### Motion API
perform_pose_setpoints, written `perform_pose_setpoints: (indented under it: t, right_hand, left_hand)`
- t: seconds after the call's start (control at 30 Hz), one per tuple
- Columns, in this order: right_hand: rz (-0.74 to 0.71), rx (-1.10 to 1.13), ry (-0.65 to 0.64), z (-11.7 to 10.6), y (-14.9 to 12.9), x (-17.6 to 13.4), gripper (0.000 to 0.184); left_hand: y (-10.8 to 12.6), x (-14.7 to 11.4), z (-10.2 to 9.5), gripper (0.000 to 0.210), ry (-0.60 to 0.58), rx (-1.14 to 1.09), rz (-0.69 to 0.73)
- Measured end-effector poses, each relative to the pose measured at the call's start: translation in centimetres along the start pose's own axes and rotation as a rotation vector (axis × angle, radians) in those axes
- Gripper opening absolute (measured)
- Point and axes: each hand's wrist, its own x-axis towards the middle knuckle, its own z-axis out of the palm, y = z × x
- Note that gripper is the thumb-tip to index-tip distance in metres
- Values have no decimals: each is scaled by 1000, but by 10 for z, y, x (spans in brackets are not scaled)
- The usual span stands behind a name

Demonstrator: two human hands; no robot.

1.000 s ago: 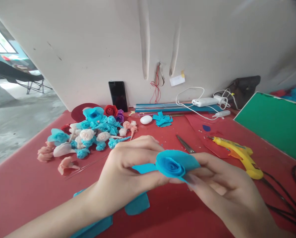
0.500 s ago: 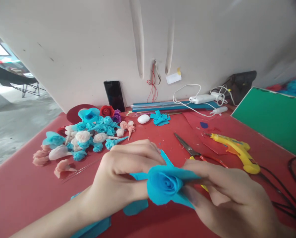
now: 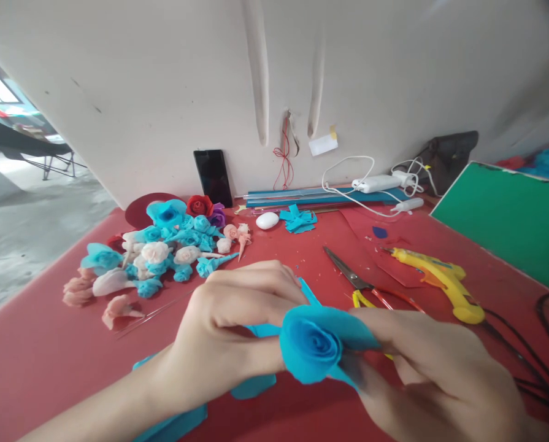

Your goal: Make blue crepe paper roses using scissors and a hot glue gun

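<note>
Grip: left hand pinches the blue paper flower from the left; right hand grasps its right edge. Flower is held above the surface, on the near side of the scissors. Versus one second ago, it faces the camera more fully; probably outer-petal shaping.

Two bare hands with slim fingers, left forearm bare too.

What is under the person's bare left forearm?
Flat blue paper shows on both sides of the left forearm, over the red tabletop; whatever the arm covers cannot be seen.
</note>
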Motion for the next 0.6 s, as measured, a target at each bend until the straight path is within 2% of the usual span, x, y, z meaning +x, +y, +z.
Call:
perform_pose_setpoints:
  t: [0.37, 0.6]
  right_hand:
    - [81, 30, -4, -5, -2, -2, 10]
    - [89, 27, -25, -7, -2, 1, 15]
  left_hand:
    - [-2, -4, 0, 11, 36, 56, 5]
    - [-1, -5, 0, 16, 64, 47, 22]
